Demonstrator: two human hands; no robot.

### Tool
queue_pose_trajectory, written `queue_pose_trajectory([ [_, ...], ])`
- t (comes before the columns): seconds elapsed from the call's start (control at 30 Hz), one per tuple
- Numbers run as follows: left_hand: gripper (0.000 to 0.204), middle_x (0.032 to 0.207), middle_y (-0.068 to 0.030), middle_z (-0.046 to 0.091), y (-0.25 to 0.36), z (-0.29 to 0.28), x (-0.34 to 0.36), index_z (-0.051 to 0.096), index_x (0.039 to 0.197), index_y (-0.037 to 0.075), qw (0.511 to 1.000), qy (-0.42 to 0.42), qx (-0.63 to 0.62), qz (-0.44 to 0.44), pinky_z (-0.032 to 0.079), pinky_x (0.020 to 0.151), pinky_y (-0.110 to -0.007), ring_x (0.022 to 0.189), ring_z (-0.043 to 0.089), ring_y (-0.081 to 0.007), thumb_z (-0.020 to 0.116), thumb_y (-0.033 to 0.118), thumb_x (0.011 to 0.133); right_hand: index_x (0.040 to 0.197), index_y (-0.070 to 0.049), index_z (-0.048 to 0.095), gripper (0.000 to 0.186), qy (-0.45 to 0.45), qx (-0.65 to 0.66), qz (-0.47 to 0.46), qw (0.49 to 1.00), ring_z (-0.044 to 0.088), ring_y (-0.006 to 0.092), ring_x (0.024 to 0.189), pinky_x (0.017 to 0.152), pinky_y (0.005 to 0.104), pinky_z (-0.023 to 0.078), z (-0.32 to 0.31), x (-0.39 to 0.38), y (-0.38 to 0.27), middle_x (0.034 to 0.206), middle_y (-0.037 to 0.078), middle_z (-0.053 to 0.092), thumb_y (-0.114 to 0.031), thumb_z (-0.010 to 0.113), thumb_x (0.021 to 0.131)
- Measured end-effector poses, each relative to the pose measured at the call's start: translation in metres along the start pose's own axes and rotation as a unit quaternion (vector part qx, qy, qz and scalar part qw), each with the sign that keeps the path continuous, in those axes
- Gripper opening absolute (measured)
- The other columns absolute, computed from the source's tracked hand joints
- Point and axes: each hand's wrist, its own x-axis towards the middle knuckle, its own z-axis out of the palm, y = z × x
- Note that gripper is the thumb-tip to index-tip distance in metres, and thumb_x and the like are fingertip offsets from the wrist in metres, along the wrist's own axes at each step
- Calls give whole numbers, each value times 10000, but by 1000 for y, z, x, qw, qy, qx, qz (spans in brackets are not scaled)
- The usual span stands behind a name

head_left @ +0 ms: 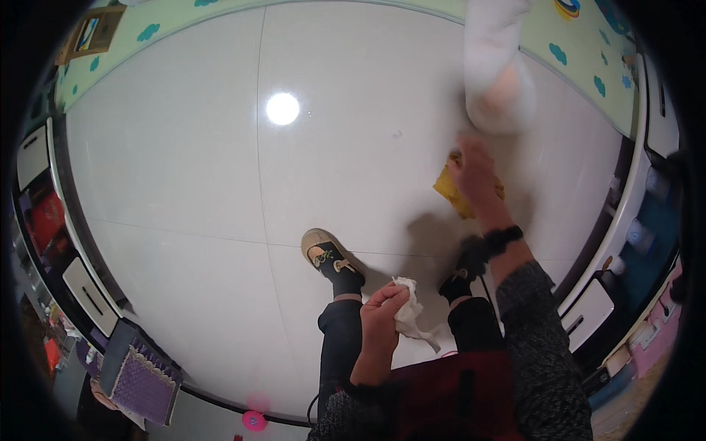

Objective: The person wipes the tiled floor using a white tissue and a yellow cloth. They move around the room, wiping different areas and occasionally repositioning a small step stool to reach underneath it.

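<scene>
My left hand (382,320) is closed on a crumpled white tissue or thin cloth (412,316), held in front of my legs, with its loose end hanging down. My right hand (472,169) is out to the front right, over a crumpled yellow cloth (447,187); motion blurs its fingers, so I cannot tell whether it grips the cloth. Just beyond that hand, a blurred white object (496,95) with a pale orange patch reaches to the top edge.
Pale tiled floor (169,162) surrounds my dark shoes (327,257). Furniture with white drawers (92,294) lines both sides. A purple quilted seat (140,375) is at lower left, a pink round object (254,420) near it. A green wall (184,15) with cloud shapes borders the far side.
</scene>
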Motion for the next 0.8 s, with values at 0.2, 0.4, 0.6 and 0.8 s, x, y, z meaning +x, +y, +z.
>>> queue_pose_trajectory([
  [0.2, 104, 952, -113, 613, 16, -7, -4, 627, 879, -45, 1000, -7, 4, 20, 479, 735, -281, 802, 589, -172, 569, -7, 802, 1020, -46, 515, 337, -116, 157, 113, 974, 581, 296, 859, 733, 372, 472, 71, 49, -59, 954, 156, 580, -199, 645, 749],
  [0.4, 136, 932, -101, 615, 35, -14, -3, 624, 914, -53, 999, 6, -27, 42, 473, 732, -278, 792, 583, -165, 554, 13, 818, 863, -65, 549, 169, -38, 35, -22, 998, 574, 303, 734, 646, 379, 464, 103, 59, -60, 794, 142, 586, -158, 624, 744],
  [0.6, 178, 844, -108, 614, 43, -17, 6, 576, 965, -47, 997, 38, 26, 66, 486, 692, -296, 751, 588, -178, 569, 67, 828, 779, -31, 582, 100, -188, 283, 60, 939, 572, 231, 621, 548, 313, 460, 61, 26, -64, 699, 111, 611, -129, 582, 760],
  [0.8, 83, 889, -60, 627, 63, -1, -17, 645, 859, -12, 987, -65, -31, 147, 459, 722, -239, 781, 573, -125, 630, 24, 787, 815, -17, 561, 74, -416, 539, 166, 713, 549, 94, 633, 592, 233, 450, -106, -60, -128, 706, 29, 578, -86, 586, 806],
])
